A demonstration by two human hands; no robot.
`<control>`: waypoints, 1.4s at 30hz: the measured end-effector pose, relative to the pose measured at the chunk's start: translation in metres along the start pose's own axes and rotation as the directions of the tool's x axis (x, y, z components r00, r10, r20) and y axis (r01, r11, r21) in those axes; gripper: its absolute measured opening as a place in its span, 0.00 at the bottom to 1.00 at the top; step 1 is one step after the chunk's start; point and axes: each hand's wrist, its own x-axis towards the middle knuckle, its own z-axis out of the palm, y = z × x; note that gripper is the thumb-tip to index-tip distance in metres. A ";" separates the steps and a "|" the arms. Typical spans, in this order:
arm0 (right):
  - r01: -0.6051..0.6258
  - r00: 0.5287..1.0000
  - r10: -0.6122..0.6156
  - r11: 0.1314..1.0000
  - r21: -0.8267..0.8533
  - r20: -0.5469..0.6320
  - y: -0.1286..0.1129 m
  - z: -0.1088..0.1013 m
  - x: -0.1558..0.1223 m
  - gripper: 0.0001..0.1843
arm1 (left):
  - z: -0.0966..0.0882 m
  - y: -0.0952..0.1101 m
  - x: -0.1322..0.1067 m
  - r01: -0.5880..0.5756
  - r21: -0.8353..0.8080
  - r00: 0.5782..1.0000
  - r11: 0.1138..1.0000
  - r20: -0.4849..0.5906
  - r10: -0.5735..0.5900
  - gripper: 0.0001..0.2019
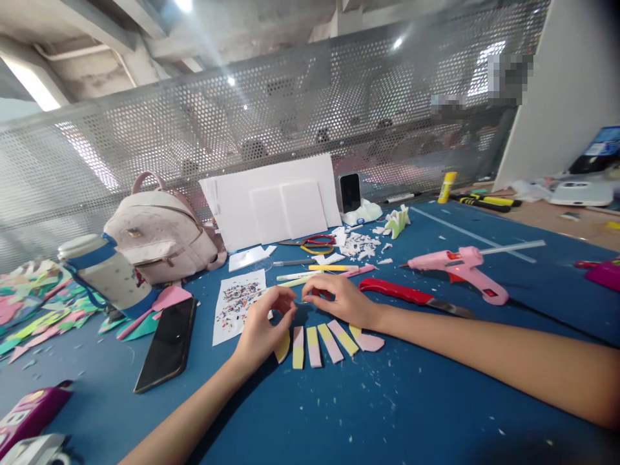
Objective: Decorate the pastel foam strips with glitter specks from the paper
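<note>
Both hands are positioned over the blue table [276,420], fingertips facing each other. Left hand [264,323]: fingers curled toward the thumb. Right hand [343,300]: fingers bent inward. Whether either grip is closed on an object cannot be determined. Pink-and-yellow strips [314,345] lie fanned in a row on the table, at the near side of the hands. A red-handled tool [397,292] lies near the right wrist; a pink glue gun [460,265] lies farther right.

left hand [265,326] and right hand [343,301] nearly meet beside pink-and-yellow strips [314,347] on a blue table [339,416].
</note>
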 end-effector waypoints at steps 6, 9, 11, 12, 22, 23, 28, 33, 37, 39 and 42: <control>0.019 1.000 -0.019 1.000 -0.006 0.017 0.001 0.000 0.001 0.06 | 0.000 -0.002 0.000 -0.002 0.002 1.000 1.000 -0.027 0.003 0.08; 0.025 1.000 -0.024 1.000 -0.017 0.019 0.001 0.000 0.001 0.06 | -0.001 -0.003 0.000 0.000 -0.003 0.999 1.000 -0.032 0.000 0.08; 0.026 0.999 -0.025 0.999 -0.025 0.024 0.000 0.000 0.002 0.06 | -0.002 -0.004 -0.001 -0.005 -0.007 0.999 1.000 -0.031 0.005 0.07; 0.027 0.999 -0.027 0.999 -0.029 0.028 0.000 0.000 0.002 0.06 | -0.002 -0.004 -0.001 -0.008 -0.008 0.999 1.000 -0.031 0.008 0.07; 0.051 0.997 -0.048 0.998 -0.043 0.053 0.001 0.000 0.002 0.05 | -0.004 -0.005 0.000 -0.008 -0.003 0.999 1.000 -0.042 0.008 0.06; 0.051 0.997 -0.049 0.998 -0.040 0.055 0.001 0.000 0.002 0.05 | -0.004 -0.005 0.000 -0.007 -0.003 0.999 1.000 -0.040 0.007 0.06; 0.051 0.997 -0.049 0.998 -0.030 0.062 0.000 -0.001 0.003 0.06 | -0.005 -0.006 0.000 -0.004 0.003 0.999 1.000 -0.039 0.004 0.06; 0.036 0.996 -0.031 0.997 -0.072 0.080 0.003 0.001 0.002 0.05 | -0.002 -0.007 -0.001 0.001 0.017 0.999 1.000 -0.033 0.000 0.05; 0.017 0.996 -0.008 0.994 -0.106 0.089 0.001 0.002 0.001 0.06 | -0.009 -0.003 0.003 -0.008 0.012 1.000 1.000 -0.011 0.008 0.05; 0.002 0.997 0.005 0.996 -0.093 0.078 0.000 0.001 0.001 0.06 | -0.024 -0.003 0.009 -0.008 0.015 1.000 1.000 0.030 0.007 0.07; -0.009 0.997 0.013 0.998 -0.064 0.070 -0.001 0.000 0.001 0.05 | -0.065 -0.015 0.020 0.051 0.051 0.981 0.997 0.187 -0.059 0.13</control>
